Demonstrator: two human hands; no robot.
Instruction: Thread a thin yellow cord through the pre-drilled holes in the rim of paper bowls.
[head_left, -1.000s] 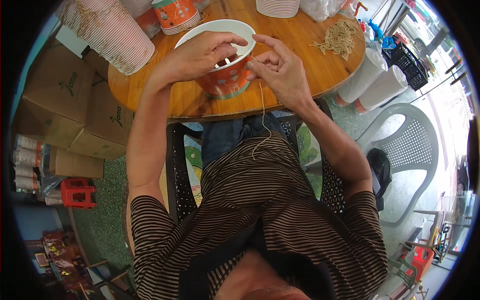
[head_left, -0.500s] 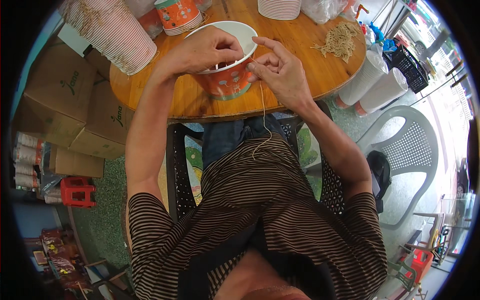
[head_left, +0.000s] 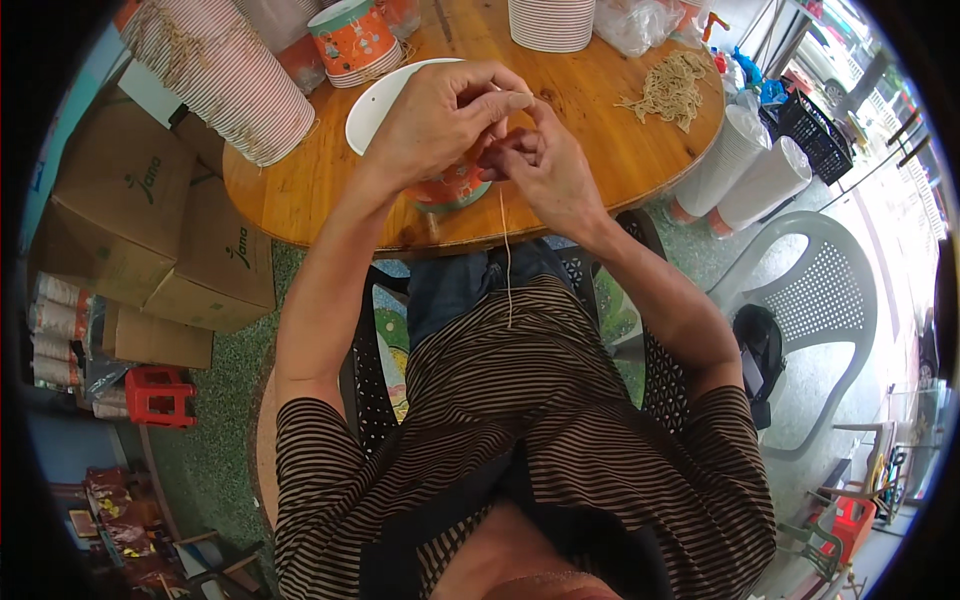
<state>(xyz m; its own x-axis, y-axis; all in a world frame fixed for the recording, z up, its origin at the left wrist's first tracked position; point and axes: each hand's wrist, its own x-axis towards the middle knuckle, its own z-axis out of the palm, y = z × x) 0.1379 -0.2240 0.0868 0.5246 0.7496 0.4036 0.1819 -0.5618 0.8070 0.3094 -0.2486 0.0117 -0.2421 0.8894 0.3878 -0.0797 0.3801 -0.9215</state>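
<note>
An orange printed paper bucket with a white rim and a green base stands near the table's front edge. My left hand is over its right side, thumb and fingers pinched together; what they hold is hidden. Close beside it, at the bucket's right side, is my right hand, its fingertips meeting those of the left. Its fingers are curled in, closed on a thin beige string that hangs past the table edge onto my striped shirt. My hands cover the right part of the rim.
On the wooden table, a tall stack of paper buckets leans at the left. Farther back are another orange bucket and a white stack. Loose strings are heaped at the right. Cartons stand left, a grey chair right.
My left hand has come out of the bucket and moved right to meet my right hand. The bucket has shifted slightly left and nearer. The string now hangs straighter.
</note>
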